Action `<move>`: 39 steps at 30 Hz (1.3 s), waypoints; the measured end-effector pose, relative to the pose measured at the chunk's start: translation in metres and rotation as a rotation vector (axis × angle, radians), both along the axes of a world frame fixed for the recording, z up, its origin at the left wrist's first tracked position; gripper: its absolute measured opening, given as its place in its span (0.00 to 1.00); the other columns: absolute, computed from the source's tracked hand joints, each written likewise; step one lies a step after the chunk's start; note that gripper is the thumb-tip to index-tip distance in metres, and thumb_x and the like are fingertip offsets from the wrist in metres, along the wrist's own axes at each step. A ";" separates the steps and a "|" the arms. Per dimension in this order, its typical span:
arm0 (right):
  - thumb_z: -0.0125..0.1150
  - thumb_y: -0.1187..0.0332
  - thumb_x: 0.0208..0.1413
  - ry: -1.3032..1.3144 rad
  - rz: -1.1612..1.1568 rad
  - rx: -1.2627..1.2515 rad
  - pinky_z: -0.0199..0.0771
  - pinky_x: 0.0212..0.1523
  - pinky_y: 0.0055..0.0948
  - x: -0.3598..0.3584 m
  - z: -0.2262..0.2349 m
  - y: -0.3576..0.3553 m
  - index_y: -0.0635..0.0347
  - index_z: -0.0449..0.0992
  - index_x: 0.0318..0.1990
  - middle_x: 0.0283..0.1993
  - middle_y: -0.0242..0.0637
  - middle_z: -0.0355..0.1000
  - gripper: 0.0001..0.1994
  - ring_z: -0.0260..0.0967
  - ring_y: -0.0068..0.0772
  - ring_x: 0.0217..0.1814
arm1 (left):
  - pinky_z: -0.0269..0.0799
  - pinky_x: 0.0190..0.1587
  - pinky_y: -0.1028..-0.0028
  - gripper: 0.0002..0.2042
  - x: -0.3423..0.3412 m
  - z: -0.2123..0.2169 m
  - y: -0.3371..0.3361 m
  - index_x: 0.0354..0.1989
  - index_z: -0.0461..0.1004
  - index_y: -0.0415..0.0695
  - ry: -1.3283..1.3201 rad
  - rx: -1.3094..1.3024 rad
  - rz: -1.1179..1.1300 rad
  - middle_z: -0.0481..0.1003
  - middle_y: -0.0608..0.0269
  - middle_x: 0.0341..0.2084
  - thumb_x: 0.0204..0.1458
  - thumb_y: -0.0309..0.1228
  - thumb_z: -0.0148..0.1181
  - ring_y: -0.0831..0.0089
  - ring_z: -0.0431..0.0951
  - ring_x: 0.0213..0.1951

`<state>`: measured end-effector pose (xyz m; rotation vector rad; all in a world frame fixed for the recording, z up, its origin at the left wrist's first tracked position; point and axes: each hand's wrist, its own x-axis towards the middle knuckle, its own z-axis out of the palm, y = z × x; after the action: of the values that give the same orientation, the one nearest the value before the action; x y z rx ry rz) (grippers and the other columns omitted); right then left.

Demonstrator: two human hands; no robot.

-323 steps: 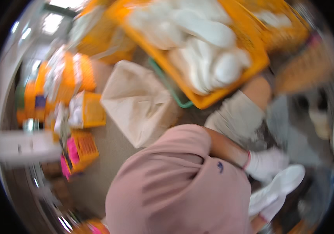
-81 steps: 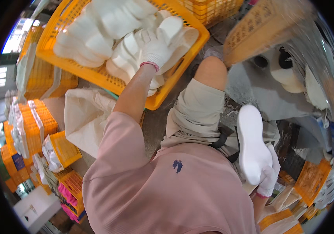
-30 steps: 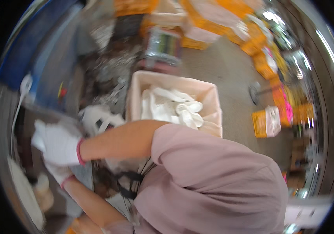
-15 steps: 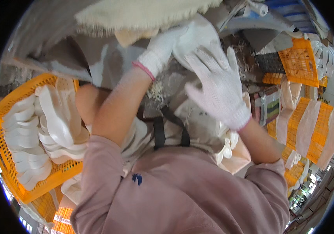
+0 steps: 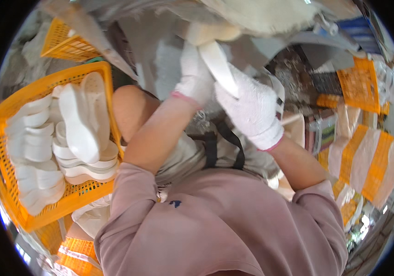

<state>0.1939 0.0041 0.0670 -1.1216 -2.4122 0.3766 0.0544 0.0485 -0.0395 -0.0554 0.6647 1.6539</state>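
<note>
Both of my hands wear white knit gloves and meet above my lap. My left hand and my right hand both grip one white shoe sole, which runs slantwise between them. Just above it sits a cream-coloured pad or cushion. My pink-sleeved forearms come up from the lower edge. An orange plastic basket at my left holds several more white soles.
A second orange basket lies at the upper left. Stacks of orange-and-white bags stand at the right, with another orange crate above them. A black strap crosses my lap. A white bag lies below the basket.
My view has swung round. Both gloved hands have closed together on the white sole; half a second ago the right hand was spread open over it.
</note>
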 end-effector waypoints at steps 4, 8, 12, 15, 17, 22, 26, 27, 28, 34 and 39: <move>0.72 0.64 0.60 0.090 -0.035 0.100 0.84 0.42 0.37 -0.014 -0.004 0.016 0.58 0.85 0.51 0.41 0.46 0.84 0.15 0.84 0.49 0.40 | 0.79 0.58 0.62 0.22 0.013 -0.011 -0.014 0.56 0.75 0.38 1.067 0.024 0.120 0.81 0.51 0.49 0.71 0.47 0.49 0.59 0.83 0.51; 0.66 0.53 0.62 -0.013 -0.005 -0.031 0.81 0.38 0.43 -0.031 -0.003 0.041 0.55 0.83 0.41 0.34 0.46 0.81 0.15 0.81 0.53 0.38 | 0.78 0.61 0.61 0.24 0.012 -0.020 -0.018 0.56 0.75 0.34 0.526 0.151 0.088 0.81 0.44 0.51 0.69 0.44 0.47 0.54 0.83 0.55; 0.69 0.54 0.56 0.183 0.120 -0.732 0.82 0.52 0.43 -0.007 0.021 0.018 0.52 0.70 0.70 0.51 0.52 0.81 0.34 0.83 0.53 0.49 | 0.79 0.60 0.56 0.25 -0.006 -0.021 -0.002 0.55 0.75 0.34 -0.315 0.206 -0.260 0.81 0.42 0.50 0.69 0.44 0.43 0.50 0.82 0.54; 0.75 0.62 0.49 0.357 0.074 -0.999 0.83 0.53 0.40 -0.007 0.010 0.016 0.59 0.62 0.75 0.59 0.49 0.79 0.45 0.82 0.44 0.52 | 0.79 0.59 0.55 0.25 -0.012 -0.011 0.006 0.55 0.75 0.35 -0.120 0.148 -0.141 0.81 0.44 0.49 0.68 0.46 0.43 0.50 0.82 0.53; 0.77 0.64 0.47 0.392 0.062 -1.126 0.83 0.53 0.41 -0.014 0.018 0.022 0.62 0.63 0.74 0.59 0.48 0.78 0.45 0.81 0.44 0.53 | 0.79 0.58 0.54 0.25 -0.008 -0.004 0.006 0.55 0.75 0.36 0.015 0.156 -0.058 0.80 0.45 0.48 0.68 0.48 0.44 0.50 0.81 0.51; 0.74 0.61 0.50 -0.008 -0.044 -0.435 0.81 0.50 0.48 -0.002 0.044 -0.042 0.64 0.70 0.68 0.54 0.54 0.77 0.37 0.78 0.61 0.51 | 0.80 0.56 0.52 0.26 0.014 -0.014 -0.002 0.55 0.74 0.39 -0.201 0.098 -0.170 0.79 0.47 0.46 0.67 0.51 0.45 0.50 0.81 0.48; 0.77 0.62 0.50 0.141 -0.099 -0.229 0.82 0.45 0.45 -0.004 0.021 -0.037 0.63 0.77 0.58 0.43 0.50 0.81 0.28 0.81 0.57 0.44 | 0.81 0.55 0.50 0.27 0.000 -0.034 -0.004 0.55 0.74 0.41 -0.107 0.077 -0.261 0.79 0.49 0.45 0.66 0.54 0.46 0.50 0.80 0.46; 0.77 0.62 0.51 0.164 -0.060 -0.145 0.83 0.43 0.44 -0.010 0.019 -0.026 0.62 0.79 0.54 0.40 0.49 0.81 0.24 0.82 0.56 0.42 | 0.81 0.54 0.50 0.27 -0.008 -0.036 -0.003 0.55 0.74 0.41 0.116 0.157 -0.156 0.79 0.50 0.44 0.66 0.54 0.46 0.50 0.80 0.45; 0.80 0.62 0.50 0.124 -0.029 -0.105 0.83 0.46 0.41 -0.017 0.012 -0.012 0.62 0.80 0.52 0.45 0.48 0.83 0.24 0.84 0.49 0.42 | 0.81 0.54 0.49 0.27 -0.014 -0.037 -0.003 0.55 0.74 0.42 0.696 0.205 -0.118 0.78 0.51 0.44 0.66 0.55 0.46 0.49 0.80 0.45; 0.81 0.58 0.49 0.357 -0.077 -0.145 0.84 0.42 0.37 -0.019 0.006 -0.006 0.63 0.82 0.52 0.40 0.45 0.85 0.26 0.85 0.44 0.38 | 0.80 0.62 0.55 0.22 -0.010 -0.026 -0.005 0.60 0.71 0.38 0.062 0.059 -0.269 0.78 0.49 0.52 0.70 0.44 0.47 0.52 0.82 0.55; 0.78 0.51 0.50 0.111 -0.002 -0.109 0.83 0.44 0.41 -0.035 0.008 0.025 0.61 0.83 0.50 0.38 0.45 0.84 0.26 0.84 0.47 0.38 | 0.76 0.62 0.57 0.33 0.023 -0.009 -0.024 0.59 0.74 0.40 0.056 -0.029 0.121 0.80 0.52 0.53 0.70 0.59 0.39 0.51 0.81 0.55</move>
<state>0.1588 0.0292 0.0749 -1.1191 -2.3173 0.5604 0.0770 0.0247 -0.0489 -0.0714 0.7402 1.7678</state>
